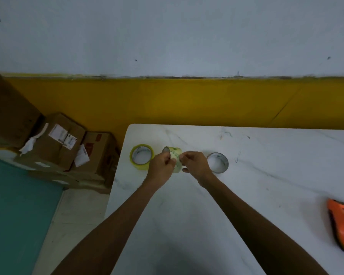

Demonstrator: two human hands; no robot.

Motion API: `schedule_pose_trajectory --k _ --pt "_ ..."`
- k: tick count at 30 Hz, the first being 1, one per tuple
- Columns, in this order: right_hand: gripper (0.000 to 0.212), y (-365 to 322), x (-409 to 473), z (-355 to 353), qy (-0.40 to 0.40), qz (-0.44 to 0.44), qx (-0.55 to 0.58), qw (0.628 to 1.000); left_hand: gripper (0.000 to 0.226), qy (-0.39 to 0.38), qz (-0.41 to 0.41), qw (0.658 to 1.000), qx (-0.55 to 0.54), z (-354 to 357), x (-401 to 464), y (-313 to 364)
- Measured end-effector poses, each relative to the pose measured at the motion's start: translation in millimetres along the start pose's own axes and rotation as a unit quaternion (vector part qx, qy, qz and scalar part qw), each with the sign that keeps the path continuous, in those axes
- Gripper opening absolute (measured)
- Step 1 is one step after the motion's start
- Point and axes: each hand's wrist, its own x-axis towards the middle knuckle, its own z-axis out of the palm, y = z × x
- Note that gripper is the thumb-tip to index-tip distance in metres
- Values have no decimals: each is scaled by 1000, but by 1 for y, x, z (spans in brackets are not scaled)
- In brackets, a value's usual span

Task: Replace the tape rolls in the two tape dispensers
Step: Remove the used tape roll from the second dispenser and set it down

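A yellowish clear tape roll is held on edge just above the white table. My left hand grips its left side, and my right hand pinches its right side with the fingertips. A second yellow-tinted tape roll lies flat to the left. An empty grey cardboard core lies flat to the right of my right hand. An orange and black tape dispenser lies at the table's right edge, partly cut off by the frame.
Several cardboard boxes are stacked on the floor left of the table, against a yellow and white wall. A teal surface fills the lower left. The table's rounded far-left corner sits close behind the rolls.
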Motion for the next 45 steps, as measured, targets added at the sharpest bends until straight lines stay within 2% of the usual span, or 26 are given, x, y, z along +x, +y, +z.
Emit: schedule_pose_trajectory --k 3,6,11,14,18,20,23,27,29,33,35,39,45 --pt "20 14 9 15 77 -41 -8 996 22 6 61 994 94 7 18 -21" --pt "26 23 7 27 147 -65 95 982 23 -14 109 984 144 18 30 -39" --pt "28 39 15 40 163 -60 117 978 23 -39 203 948 242 37 39 -62" --pt "22 52 20 45 180 -52 133 973 22 -55 216 940 260 47 40 -73" --pt "22 64 16 49 184 -23 175 967 7 -72 222 928 289 50 41 -80" --pt "20 67 15 50 184 -16 179 966 2 -71 250 918 299 47 43 -81" --pt "19 67 14 51 186 -9 185 965 18 -30 290 911 290 37 48 -83" --pt "19 60 12 50 184 -12 177 967 39 48 245 919 306 5 62 -82" --pt "20 58 12 48 185 -11 172 968 36 63 199 914 348 -12 69 -91" --pt "22 60 13 44 180 -8 162 970 28 25 136 917 374 -20 64 -123" --pt "23 62 12 44 179 -5 157 971 22 4 144 912 384 -18 58 -133" --pt "25 67 9 44 178 6 156 972 32 -18 132 907 399 -20 56 -126" --pt "27 58 -2 45 165 -3 139 976 27 -18 79 926 369 -34 60 -108"
